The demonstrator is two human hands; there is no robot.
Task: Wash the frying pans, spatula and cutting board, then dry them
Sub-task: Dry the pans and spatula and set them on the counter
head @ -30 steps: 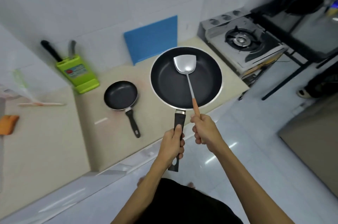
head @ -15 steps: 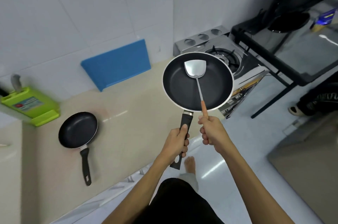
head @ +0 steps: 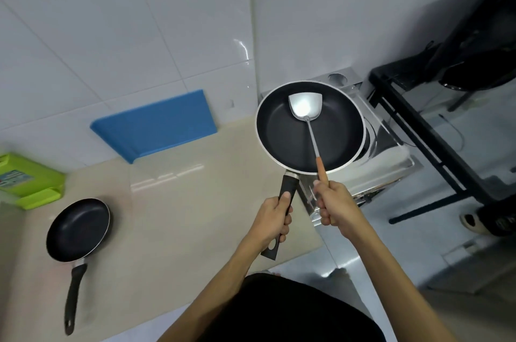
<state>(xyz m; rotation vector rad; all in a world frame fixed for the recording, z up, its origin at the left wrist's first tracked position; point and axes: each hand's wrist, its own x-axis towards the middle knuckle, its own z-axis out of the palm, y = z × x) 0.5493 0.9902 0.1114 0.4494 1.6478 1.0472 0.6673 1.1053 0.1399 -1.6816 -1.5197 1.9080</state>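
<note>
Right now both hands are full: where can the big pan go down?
Bare counter runs from the small pan rightward to the stove, in front of the blue cutting board. Crowded at left: small pan, green knife block.

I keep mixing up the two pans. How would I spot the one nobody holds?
Look at the beige counter, toward its left end by the green block. The small pan lies there, handle toward the person. Unlike the big pan in the left hand, it is smaller and holds no spatula.

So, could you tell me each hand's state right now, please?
Left hand: grips the large frying pan.
Right hand: grips the spatula.
</note>
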